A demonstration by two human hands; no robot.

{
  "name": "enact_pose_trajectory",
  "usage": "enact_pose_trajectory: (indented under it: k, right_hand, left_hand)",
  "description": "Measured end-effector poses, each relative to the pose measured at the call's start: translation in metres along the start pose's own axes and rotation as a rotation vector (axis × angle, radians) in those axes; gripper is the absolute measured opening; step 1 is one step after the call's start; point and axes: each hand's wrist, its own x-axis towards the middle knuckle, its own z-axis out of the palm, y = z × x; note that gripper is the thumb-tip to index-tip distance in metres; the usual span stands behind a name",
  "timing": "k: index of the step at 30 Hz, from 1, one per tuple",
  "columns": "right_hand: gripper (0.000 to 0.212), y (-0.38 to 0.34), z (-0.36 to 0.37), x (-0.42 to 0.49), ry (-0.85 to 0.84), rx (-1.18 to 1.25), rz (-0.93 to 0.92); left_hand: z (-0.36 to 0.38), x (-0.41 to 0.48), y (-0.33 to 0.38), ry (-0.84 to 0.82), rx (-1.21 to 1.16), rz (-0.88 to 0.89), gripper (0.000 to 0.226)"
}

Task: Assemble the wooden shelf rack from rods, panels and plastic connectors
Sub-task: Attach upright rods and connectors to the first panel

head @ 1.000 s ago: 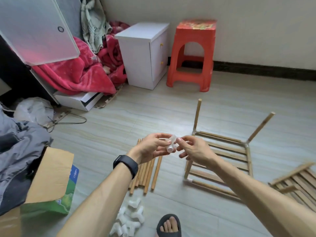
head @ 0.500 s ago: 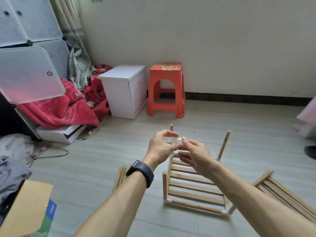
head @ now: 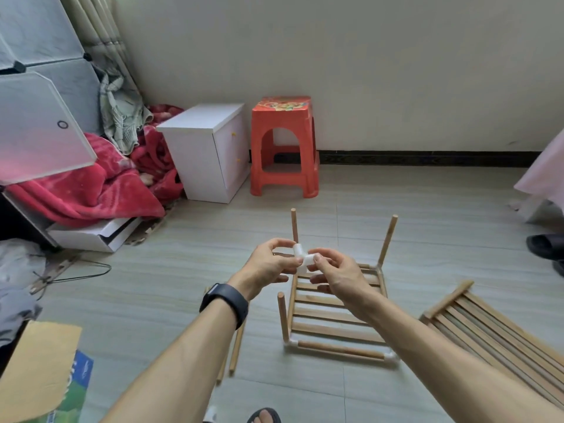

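Observation:
Both hands hold a white plastic connector [head: 302, 258] in the air over the floor. My left hand [head: 268, 265] pinches its left side and my right hand [head: 334, 271] pinches its right arm. Below them lies the part-built shelf frame [head: 332, 325]: a slatted panel with white corner connectors and three upright wooden rods [head: 387, 241]. Loose wooden rods [head: 236, 349] lie on the floor under my left forearm. A second slatted panel [head: 494, 337] lies at the right.
A red plastic stool [head: 283, 148] and a white cabinet [head: 207, 151] stand by the far wall. Red blankets [head: 91, 190] and a plastic wardrobe are at the left, a cardboard box [head: 36, 370] at the bottom left, and a black sandal [head: 546, 245] at the right.
The view has tilted up, so the pile of white connectors near my foot dropped out of sight. Both hands stay together on the connector, turning it slightly.

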Motion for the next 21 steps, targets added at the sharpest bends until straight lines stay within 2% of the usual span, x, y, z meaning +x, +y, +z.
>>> enact_pose_trajectory:
  k: [7, 15, 21]
  right_hand:
    - [0.023, 0.030, 0.024, 0.020, -0.038, -0.138, 0.113]
    - [0.022, 0.054, 0.040, 0.043, -0.017, -0.133, 0.242]
    - [0.020, 0.062, 0.045, 0.048, -0.025, -0.166, 0.285]
  left_hand:
    - [-0.019, 0.015, -0.030, 0.030, 0.197, -0.160, 0.036]
    - [-0.020, 0.029, -0.053, 0.029, 0.411, -0.205, 0.048]
    - [-0.023, 0.030, -0.059, 0.016, 0.499, -0.218, 0.047]
